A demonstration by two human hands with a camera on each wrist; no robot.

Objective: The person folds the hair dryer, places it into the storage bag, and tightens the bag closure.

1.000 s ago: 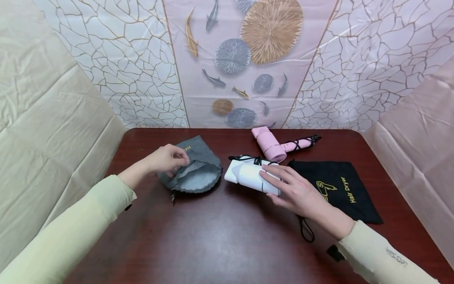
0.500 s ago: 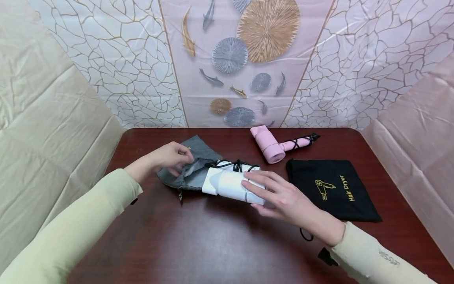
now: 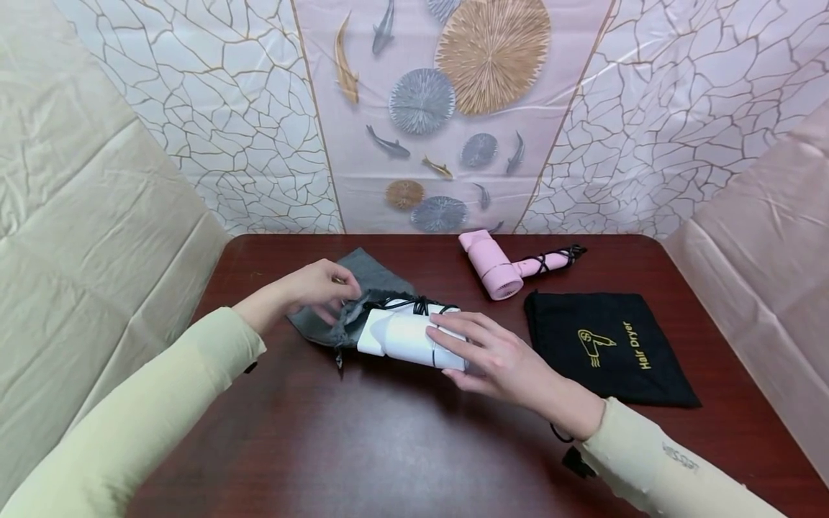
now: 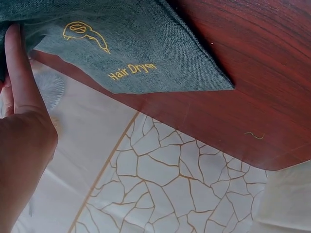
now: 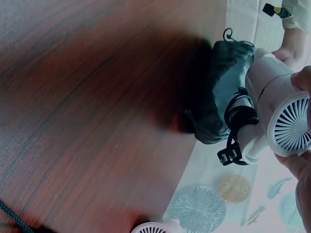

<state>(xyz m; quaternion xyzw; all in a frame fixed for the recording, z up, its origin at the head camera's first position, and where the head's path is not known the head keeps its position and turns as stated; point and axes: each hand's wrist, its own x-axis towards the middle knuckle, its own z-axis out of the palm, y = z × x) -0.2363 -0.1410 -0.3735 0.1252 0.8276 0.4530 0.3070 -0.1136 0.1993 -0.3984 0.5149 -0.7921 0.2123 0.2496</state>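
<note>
My right hand [image 3: 501,352] grips the vented rear end of a white hair dryer [image 3: 408,337]. Its nozzle points left at the mouth of a grey drawstring bag [image 3: 376,273]. Black cord is wrapped round the dryer's handle, and a plug [image 5: 229,154] shows in the right wrist view. My left hand [image 3: 319,289] pinches the bag's gathered rim, thumb and fingers on the cloth. In the left wrist view the grey cloth carries a yellow dryer drawing and the words "Hair Dryer" [image 4: 131,71]. The nozzle overlaps the bag's opening in the head view.
A pink hair dryer [image 3: 495,267] with black cord round its handle lies at the back right of the dark red table [image 3: 388,446]. A flat black "Hair Dryer" bag [image 3: 612,349] lies at the right. Patterned cloth walls stand behind and beside the table.
My right hand has carried the white hair dryer left, from beside the grey bag to its opening. My left hand has shifted slightly right with the bag's rim. The pink dryer stays put.
</note>
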